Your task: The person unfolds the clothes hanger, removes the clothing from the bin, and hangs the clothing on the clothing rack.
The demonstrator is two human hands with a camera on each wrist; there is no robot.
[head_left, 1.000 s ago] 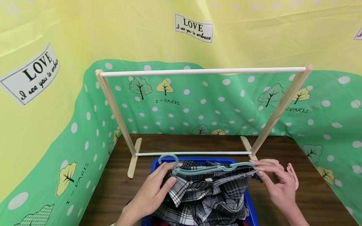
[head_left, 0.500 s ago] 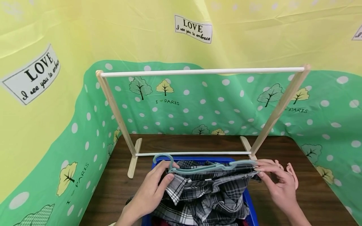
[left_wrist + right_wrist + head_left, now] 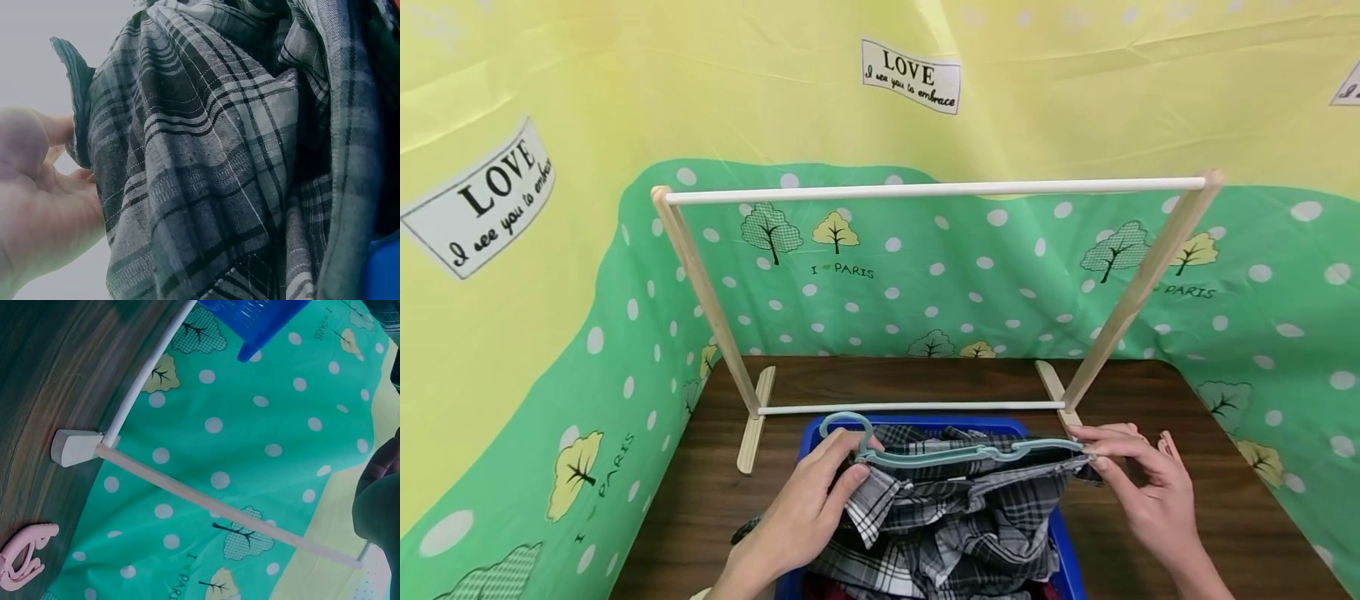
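Observation:
A black, grey and white plaid shirt lies bunched over a blue basket. Along its upper edge runs a teal clothes hanger, its hook up at the left. My left hand pinches the hanger below the hook together with the collar cloth, thumb in front. At the hanger's far right end, my right hand pinches the shirt's edge between thumb and fingers. The left wrist view shows hanging plaid folds beside the left palm. Only part of the right hand appears at that wrist view's right edge.
Behind the basket a wooden rack with a white top rod stands on the dark wood table. A pink hanger lies right of the rack's foot. Dark red cloth shows low in the basket. A printed curtain surrounds the table.
The hanger's hook end shifts slightly left, then back right. Its right end sits a little lower and farther right now, and my right hand has moved slightly right.

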